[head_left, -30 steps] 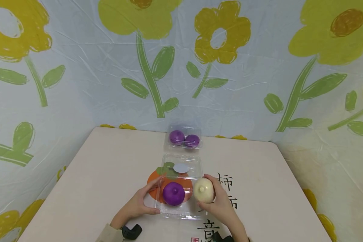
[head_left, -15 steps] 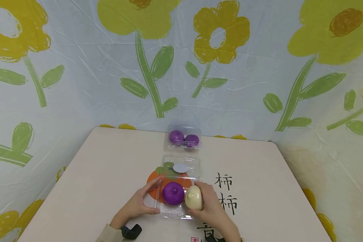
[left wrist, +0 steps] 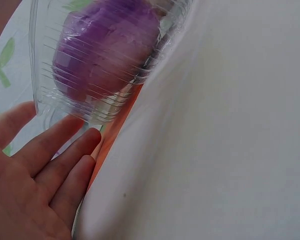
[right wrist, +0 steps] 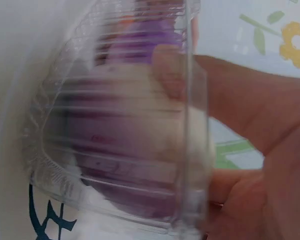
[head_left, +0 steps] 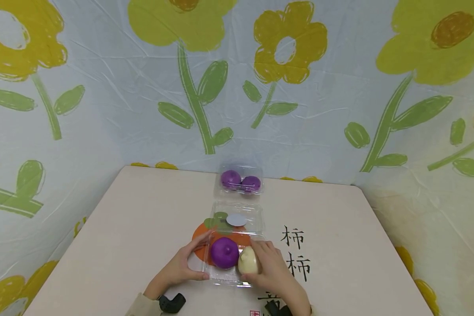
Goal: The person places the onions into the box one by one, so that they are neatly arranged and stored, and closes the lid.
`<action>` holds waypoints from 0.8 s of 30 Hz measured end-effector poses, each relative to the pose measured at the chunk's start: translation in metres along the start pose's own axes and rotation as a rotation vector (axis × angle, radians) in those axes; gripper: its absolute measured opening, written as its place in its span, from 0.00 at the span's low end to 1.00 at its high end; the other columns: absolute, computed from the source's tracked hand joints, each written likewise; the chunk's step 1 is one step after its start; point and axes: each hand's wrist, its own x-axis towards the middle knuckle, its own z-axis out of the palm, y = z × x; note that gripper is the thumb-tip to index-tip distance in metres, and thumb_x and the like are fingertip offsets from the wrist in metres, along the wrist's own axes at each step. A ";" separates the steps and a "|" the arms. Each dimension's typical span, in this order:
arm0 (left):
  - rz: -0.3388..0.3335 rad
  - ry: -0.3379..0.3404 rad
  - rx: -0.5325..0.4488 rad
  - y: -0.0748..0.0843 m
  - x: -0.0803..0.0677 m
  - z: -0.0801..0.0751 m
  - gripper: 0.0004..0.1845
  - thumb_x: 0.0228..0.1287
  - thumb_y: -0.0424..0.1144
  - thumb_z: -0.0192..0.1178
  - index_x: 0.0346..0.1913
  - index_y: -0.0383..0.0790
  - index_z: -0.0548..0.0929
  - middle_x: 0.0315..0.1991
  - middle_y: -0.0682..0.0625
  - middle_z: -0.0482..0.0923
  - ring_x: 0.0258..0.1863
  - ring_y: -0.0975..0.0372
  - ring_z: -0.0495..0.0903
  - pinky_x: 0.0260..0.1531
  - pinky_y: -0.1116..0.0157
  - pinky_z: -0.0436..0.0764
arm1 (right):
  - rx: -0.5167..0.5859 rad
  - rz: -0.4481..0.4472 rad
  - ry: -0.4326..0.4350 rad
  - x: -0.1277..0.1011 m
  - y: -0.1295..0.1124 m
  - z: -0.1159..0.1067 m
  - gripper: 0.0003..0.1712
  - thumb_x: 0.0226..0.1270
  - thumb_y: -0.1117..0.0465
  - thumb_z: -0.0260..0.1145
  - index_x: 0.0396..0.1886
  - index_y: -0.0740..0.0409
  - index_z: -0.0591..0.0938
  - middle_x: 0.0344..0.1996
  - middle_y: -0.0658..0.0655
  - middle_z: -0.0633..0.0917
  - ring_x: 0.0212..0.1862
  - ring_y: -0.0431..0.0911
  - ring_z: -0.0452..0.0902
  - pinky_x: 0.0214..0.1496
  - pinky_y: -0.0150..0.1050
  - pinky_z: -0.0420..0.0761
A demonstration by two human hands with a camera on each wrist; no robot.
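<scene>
In the head view a clear plastic clamshell box (head_left: 225, 277) lies with its lid folded back, a white oval label on the lid. A round purple, fruit-like thing (head_left: 224, 253) with a small nub sits in its left half. My right hand (head_left: 274, 267) grips a cream round thing (head_left: 247, 260) with a similar nub, low in the box's right half; the right wrist view shows a purplish underside through the ribbed wall. Fingers spread and fairly straight, my left hand (head_left: 183, 263) touches the box's left side. In the left wrist view its fingertips (left wrist: 92, 136) lie beside the clear wall.
Behind the open box stands another clear box (head_left: 241, 170) with two purple round things inside. The pale tabletop (head_left: 150, 210) bears a printed orange fruit and black characters (head_left: 298, 265). A flower-patterned cloth (head_left: 114, 109) hangs at the back and sides.
My right hand has moved left and slightly down, bringing the cream round thing from the box's right edge into it beside the purple one, which shifted slightly left. The left hand stays put.
</scene>
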 end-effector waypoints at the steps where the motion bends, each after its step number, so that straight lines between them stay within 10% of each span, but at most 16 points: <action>1: -0.002 -0.001 -0.001 0.000 0.000 0.000 0.57 0.47 0.38 0.79 0.78 0.40 0.55 0.75 0.43 0.60 0.70 0.51 0.67 0.69 0.65 0.64 | -0.003 0.000 -0.012 0.000 0.000 -0.001 0.49 0.45 0.46 0.80 0.65 0.66 0.74 0.57 0.58 0.80 0.58 0.51 0.70 0.56 0.56 0.73; 15: -0.032 0.006 0.008 0.002 -0.001 -0.001 0.57 0.48 0.40 0.79 0.78 0.43 0.55 0.75 0.47 0.60 0.70 0.52 0.67 0.69 0.65 0.65 | 0.026 -0.013 -0.058 0.001 0.001 -0.007 0.51 0.50 0.42 0.77 0.67 0.67 0.72 0.59 0.60 0.78 0.60 0.53 0.70 0.56 0.56 0.75; 24: -0.022 0.006 0.013 0.003 0.000 0.000 0.56 0.48 0.39 0.79 0.78 0.41 0.55 0.75 0.45 0.61 0.69 0.51 0.68 0.69 0.64 0.65 | 0.311 -0.018 0.034 0.006 0.015 -0.014 0.32 0.64 0.50 0.71 0.64 0.59 0.76 0.55 0.57 0.82 0.56 0.54 0.76 0.59 0.58 0.76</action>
